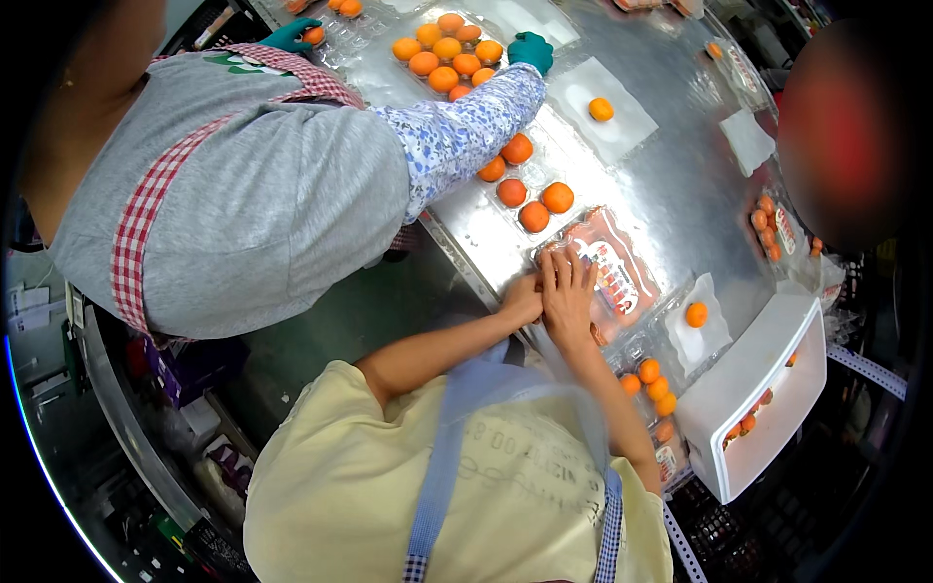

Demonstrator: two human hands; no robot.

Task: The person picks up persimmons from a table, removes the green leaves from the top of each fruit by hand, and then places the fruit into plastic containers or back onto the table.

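Observation:
A lidded clear plastic clamshell of orange fruit, bearing a printed label, lies at the table's near edge before me. My right hand rests over its near left corner, fingers stretched across the lid. Close beside it, my left hand has curled fingers at the same corner; its fingertips are partly hidden. Just beyond, an open clear tray holds several persimmons, partly behind a co-worker's sleeve. To the right of the clamshell, another clear tray holds several smaller orange fruits.
A co-worker in green gloves stands at left, reaching over a filled fruit tray. A white foam box with fruit leans at right. Single fruits lie on white sheets on the metal table.

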